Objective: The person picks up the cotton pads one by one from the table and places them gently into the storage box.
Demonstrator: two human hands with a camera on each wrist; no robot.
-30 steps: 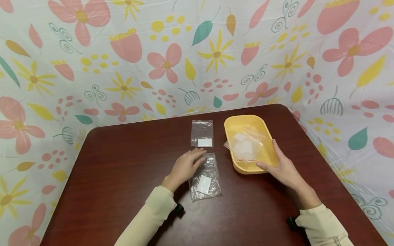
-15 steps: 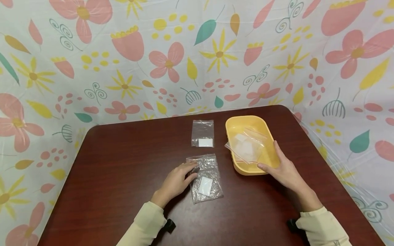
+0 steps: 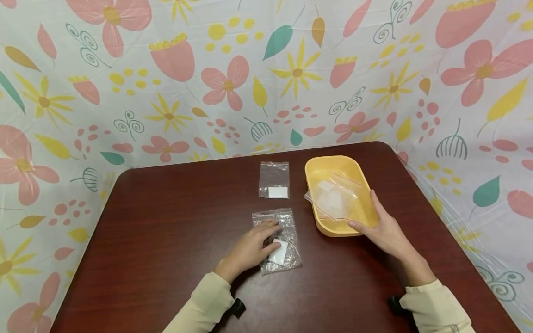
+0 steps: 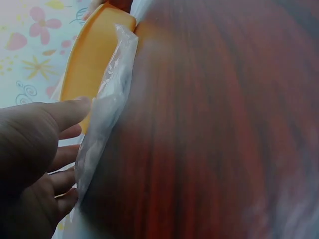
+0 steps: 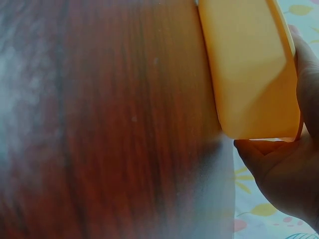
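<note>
My left hand (image 3: 249,247) lies over the near clear zip bag (image 3: 291,252), fingertips on its upper part and the thumb at the white card (image 3: 278,253) inside. In the left wrist view the fingers (image 4: 65,157) look loosely bent along the edge of the crinkled bag (image 4: 107,107). On the right, my right hand (image 3: 385,231) holds the front right corner of a yellow plastic tray (image 3: 367,210), its thumb at the front rim and its fingers along the side. Clear zip bags with white pieces (image 3: 333,199) lie in that tray, one corner poking over the left rim.
Behind the near bag, another clear zip bag (image 3: 275,175) with a white card lies flat, left of the tray. The dark reddish-brown table (image 3: 175,222) has rounded back corners. A flower-printed curtain (image 3: 233,92) hangs right behind it.
My left hand first drew back leftward to the near bag's edge, then moved right again over it, thumb reaching the white card. The right hand and the tray stayed in place.
</note>
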